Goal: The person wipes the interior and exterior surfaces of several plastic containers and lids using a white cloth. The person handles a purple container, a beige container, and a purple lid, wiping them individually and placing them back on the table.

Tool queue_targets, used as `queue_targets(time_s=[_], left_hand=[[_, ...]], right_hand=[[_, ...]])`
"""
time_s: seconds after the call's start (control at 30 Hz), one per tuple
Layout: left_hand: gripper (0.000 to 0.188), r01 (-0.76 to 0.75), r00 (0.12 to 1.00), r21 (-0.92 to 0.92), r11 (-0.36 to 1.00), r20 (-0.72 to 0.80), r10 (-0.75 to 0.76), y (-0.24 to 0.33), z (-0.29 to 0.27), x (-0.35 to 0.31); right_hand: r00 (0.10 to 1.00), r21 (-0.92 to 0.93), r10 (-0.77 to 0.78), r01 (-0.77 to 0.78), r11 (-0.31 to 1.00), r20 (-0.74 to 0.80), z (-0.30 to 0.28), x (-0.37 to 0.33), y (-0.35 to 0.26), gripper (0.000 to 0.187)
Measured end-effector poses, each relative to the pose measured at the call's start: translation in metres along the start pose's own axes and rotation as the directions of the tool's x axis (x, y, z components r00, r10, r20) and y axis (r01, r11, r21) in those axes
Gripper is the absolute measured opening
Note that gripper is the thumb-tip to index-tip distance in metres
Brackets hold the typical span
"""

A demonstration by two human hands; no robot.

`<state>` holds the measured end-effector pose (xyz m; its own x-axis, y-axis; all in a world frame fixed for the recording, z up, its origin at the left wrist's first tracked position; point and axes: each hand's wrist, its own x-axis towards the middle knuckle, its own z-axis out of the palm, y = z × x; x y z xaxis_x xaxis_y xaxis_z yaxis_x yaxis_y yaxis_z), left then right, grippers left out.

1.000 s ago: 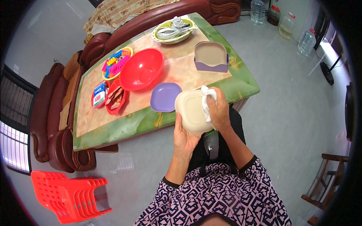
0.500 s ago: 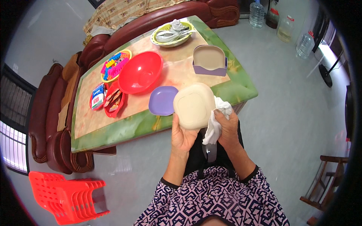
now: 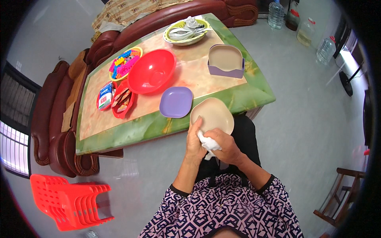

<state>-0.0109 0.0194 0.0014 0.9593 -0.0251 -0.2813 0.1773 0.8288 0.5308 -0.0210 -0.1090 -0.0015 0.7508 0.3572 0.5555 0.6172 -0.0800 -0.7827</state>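
Note:
My left hand (image 3: 193, 142) grips a beige rounded-square plate (image 3: 214, 113) by its near left rim, thumb on top. The plate's hollow face is turned up, just off the table's front edge. Bunched in my right hand (image 3: 227, 147) is a white cloth (image 3: 208, 142), pressed against the plate's near rim beside my left hand. A purple plate of like shape (image 3: 176, 102) lies on the table, left of the beige one. Further back, a purple holder (image 3: 225, 71) has a beige plate (image 3: 225, 56) standing in it.
On the green-edged table (image 3: 254, 88) stand a large red bowl (image 3: 152, 71), a basket of colourful building blocks (image 3: 126, 63), red dishes with packets (image 3: 123, 100) and a bowl of spoons (image 3: 186, 33). Red stacked chairs (image 3: 71, 202) are at lower left, a wooden stool (image 3: 343, 196) at right.
The beige plate has turned from its underside to its hollow face and sits a little lower. My right hand has brought the cloth leftward, from the plate's right edge to its near rim.

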Motion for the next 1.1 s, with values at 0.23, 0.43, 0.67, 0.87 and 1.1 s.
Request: queue_targets(time_s=[0.23,0.43,0.67,0.87,1.1], left_hand=[[0.045,-0.087,0.996,0.123,0.989,0.032,0.084,0.001,-0.002,0.003],[0.043,-0.121,0.992,0.087,0.989,0.044,0.118,0.000,0.005,0.003],[0.039,-0.104,0.993,0.224,0.969,-0.035,0.114,-0.007,-0.008,0.005],[0.043,-0.093,0.995,0.231,0.969,-0.020,0.100,-0.003,-0.003,0.004],[0.043,-0.197,0.979,0.244,0.949,0.003,0.203,-0.002,0.006,0.006]], right_hand=[[0.886,0.001,0.249,-0.270,0.963,-0.391,-0.028,0.038,-0.001,0.045],[0.991,-0.713,0.106,-0.014,0.701,0.085,-0.025,0.027,0.012,0.064],[0.952,-0.384,-0.034,0.155,0.910,0.305,-0.019,0.014,0.005,0.047],[0.979,-0.386,-0.075,0.146,0.911,0.192,-0.009,0.035,0.012,0.037],[0.998,-0.740,-0.068,0.059,0.670,0.019,-0.008,0.056,0.036,0.033]])
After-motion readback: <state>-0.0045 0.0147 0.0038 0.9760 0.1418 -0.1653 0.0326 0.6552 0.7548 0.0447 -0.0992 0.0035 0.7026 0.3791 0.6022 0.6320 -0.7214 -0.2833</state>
